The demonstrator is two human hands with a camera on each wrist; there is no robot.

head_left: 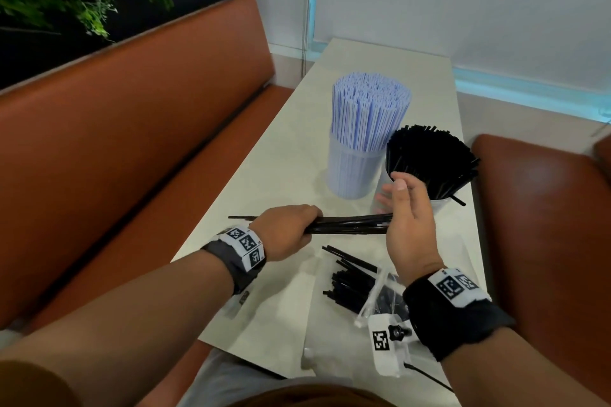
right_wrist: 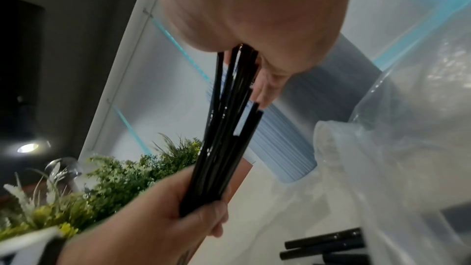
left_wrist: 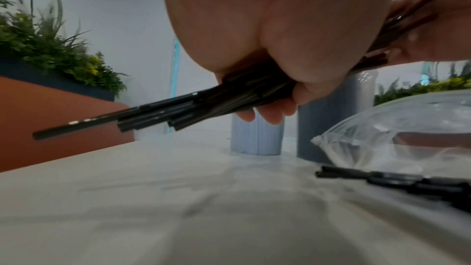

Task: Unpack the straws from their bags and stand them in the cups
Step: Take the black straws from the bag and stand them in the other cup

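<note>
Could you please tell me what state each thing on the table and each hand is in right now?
Left hand: grips the bundle, fingers curled round it.
Right hand: at the bundle's other end, fingers relaxed.
Bundle of black plastic straws: held level above the table.
Translucent cup of pale blue striped straws: upright, packed full.
Translucent cup of black straws: upright, straws fanned out.
Clear plastic bag: lying open, black straws still inside.

The clear plastic cup point(head_left: 439, 205) under the fanned black straws point(head_left: 433, 162) sits mostly behind the right hand point(head_left: 408, 225), whose fingers point(head_left: 385, 200) hide the held black straw bundle's point(head_left: 350, 225) right ends
</note>
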